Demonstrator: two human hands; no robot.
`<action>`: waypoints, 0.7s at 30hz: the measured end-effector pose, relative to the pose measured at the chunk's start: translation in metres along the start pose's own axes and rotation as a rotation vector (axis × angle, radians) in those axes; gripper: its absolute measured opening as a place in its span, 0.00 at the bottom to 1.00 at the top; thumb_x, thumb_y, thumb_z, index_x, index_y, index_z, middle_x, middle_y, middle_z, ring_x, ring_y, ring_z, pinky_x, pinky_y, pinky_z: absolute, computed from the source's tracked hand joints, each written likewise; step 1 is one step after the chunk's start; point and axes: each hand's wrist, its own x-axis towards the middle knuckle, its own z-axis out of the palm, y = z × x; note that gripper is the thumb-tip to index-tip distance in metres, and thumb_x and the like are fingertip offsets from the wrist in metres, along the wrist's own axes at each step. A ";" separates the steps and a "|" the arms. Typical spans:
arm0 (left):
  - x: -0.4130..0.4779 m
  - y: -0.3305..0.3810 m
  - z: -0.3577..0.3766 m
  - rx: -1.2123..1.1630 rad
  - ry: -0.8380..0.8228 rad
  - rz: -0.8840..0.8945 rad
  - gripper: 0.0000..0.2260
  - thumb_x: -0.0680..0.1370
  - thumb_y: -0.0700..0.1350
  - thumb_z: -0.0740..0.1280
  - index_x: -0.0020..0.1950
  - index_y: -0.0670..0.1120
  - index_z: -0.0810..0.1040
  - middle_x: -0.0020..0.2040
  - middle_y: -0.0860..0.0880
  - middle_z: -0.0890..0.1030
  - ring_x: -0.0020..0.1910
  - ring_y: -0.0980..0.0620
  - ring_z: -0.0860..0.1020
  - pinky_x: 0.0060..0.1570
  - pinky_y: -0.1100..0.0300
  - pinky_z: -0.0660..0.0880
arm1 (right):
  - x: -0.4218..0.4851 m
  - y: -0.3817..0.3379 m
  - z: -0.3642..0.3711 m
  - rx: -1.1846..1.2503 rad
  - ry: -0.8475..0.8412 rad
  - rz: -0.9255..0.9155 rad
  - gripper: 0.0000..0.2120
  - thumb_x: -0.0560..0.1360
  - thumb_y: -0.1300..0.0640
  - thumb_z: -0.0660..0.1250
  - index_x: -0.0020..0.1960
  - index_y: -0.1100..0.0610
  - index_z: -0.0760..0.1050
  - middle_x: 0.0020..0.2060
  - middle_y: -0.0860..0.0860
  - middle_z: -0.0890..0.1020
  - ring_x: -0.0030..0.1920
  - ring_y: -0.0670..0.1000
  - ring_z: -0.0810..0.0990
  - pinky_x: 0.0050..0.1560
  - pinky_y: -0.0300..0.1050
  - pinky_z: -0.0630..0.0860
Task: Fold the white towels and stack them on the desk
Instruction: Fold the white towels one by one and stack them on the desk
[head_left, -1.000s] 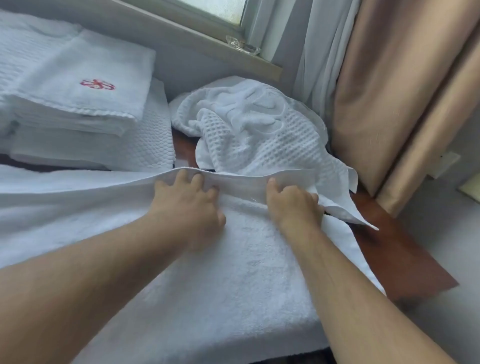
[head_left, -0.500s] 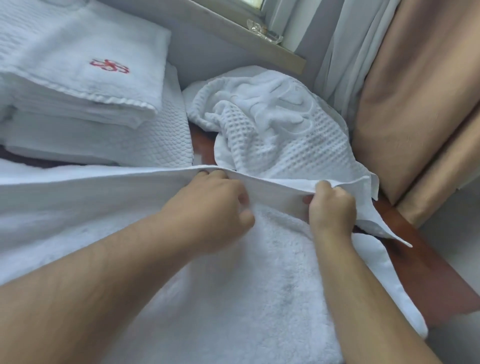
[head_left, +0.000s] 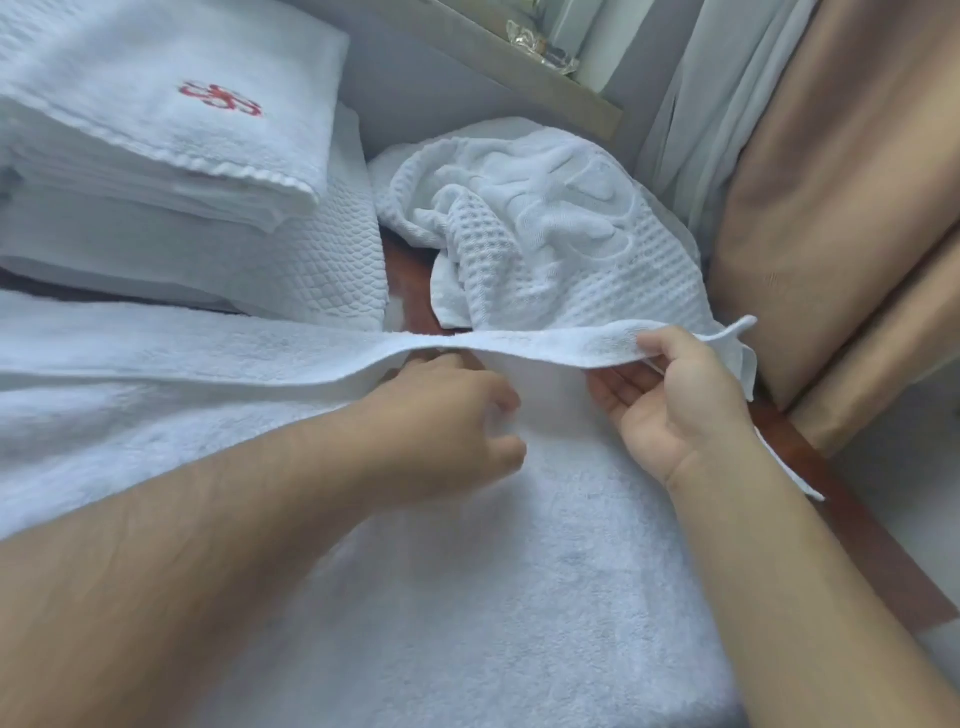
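We note 1 plush terry towel (head_left: 519, 597) spread flat along the wooden desk's (head_left: 857, 545) front edge. R hand (head_left: 680, 410) pinches its far hem, thumb on top, hem raised as a ridge. L hand (head_left: 447, 415) is curled beside it w/ fingertips hidden; we cannot tell its hold. Far right corner: 1 crumpled waffle-weave towel (head_left: 561, 249). Far left corner: 1 folded stack (head_left: 156, 156) w/ red embroidery.

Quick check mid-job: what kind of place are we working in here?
Probably a hotel room: a stack of folded white towels carrying a red embroidered logo, a wooden desk under a window sill, and heavy tan curtains beside it.
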 end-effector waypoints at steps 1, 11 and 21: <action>-0.001 0.000 -0.001 0.020 -0.004 -0.002 0.20 0.78 0.59 0.65 0.69 0.61 0.73 0.71 0.56 0.69 0.72 0.50 0.63 0.73 0.54 0.62 | -0.003 0.002 -0.005 0.016 -0.014 -0.014 0.05 0.77 0.62 0.65 0.48 0.58 0.80 0.39 0.55 0.86 0.39 0.54 0.87 0.36 0.44 0.82; 0.005 -0.006 0.000 -0.215 0.106 -0.024 0.28 0.74 0.61 0.66 0.73 0.58 0.70 0.68 0.58 0.73 0.64 0.59 0.72 0.56 0.66 0.70 | -0.017 0.032 -0.036 0.054 -0.127 -0.141 0.11 0.79 0.64 0.63 0.40 0.56 0.79 0.30 0.52 0.78 0.29 0.48 0.76 0.28 0.39 0.71; 0.002 -0.005 0.014 0.030 0.251 0.111 0.11 0.77 0.58 0.61 0.55 0.58 0.79 0.51 0.60 0.76 0.54 0.57 0.73 0.57 0.56 0.73 | -0.004 0.036 -0.025 0.024 -0.124 -0.174 0.10 0.69 0.61 0.67 0.30 0.54 0.80 0.28 0.51 0.78 0.28 0.47 0.76 0.26 0.39 0.71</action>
